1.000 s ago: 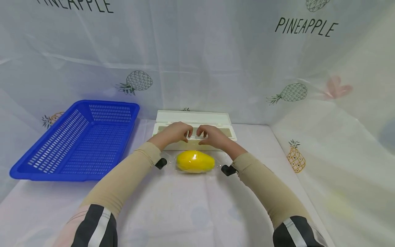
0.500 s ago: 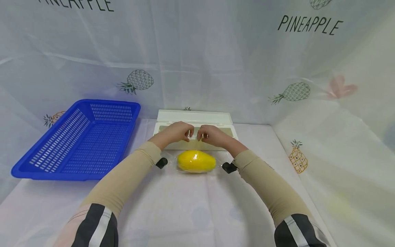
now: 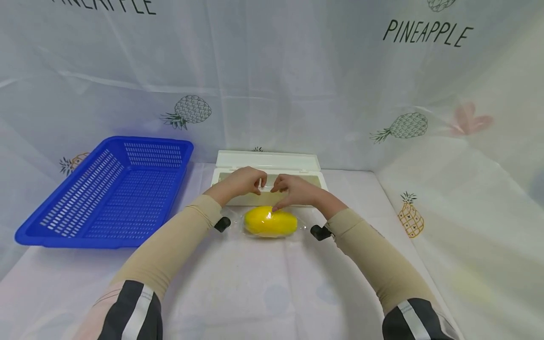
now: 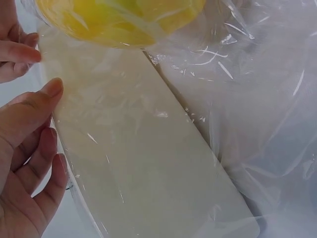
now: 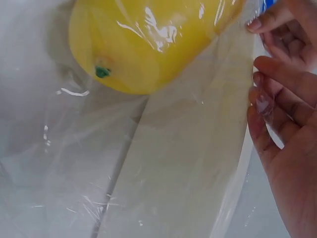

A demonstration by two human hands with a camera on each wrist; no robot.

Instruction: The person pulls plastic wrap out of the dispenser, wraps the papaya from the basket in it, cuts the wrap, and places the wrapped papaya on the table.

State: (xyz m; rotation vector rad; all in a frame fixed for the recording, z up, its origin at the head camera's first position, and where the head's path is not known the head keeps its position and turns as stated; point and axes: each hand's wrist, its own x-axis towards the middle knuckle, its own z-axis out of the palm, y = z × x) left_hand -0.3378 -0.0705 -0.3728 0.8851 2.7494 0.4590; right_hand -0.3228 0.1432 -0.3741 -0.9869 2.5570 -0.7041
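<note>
A long white cling film box (image 3: 244, 200) stands against the back wall with its lid (image 3: 267, 160) raised. Clear plastic wrap (image 4: 237, 99) runs from it over a yellow oval fruit (image 3: 265, 226), whose small green tip (image 5: 103, 72) shows in the right wrist view. My left hand (image 3: 242, 181) pinches the wrap's edge along the box, thumb on top and fingers curled beneath. Beside it my right hand (image 3: 299, 190) curls its fingers at the same edge, a crumpled bit of film between them. Its thumb is spread toward the fruit; whether it touches the wrap is unclear.
A blue perforated basket (image 3: 102, 243) stands to the left, close to my left forearm. Pineapple-print cloth (image 3: 297, 85) covers the back and right walls. White cloth (image 3: 238, 293) lies over the table.
My right thumb has closed toward its fingers and then spread down over the fruit, as the right hand shifted slightly. My left hand, the box and the fruit have hardly moved.
</note>
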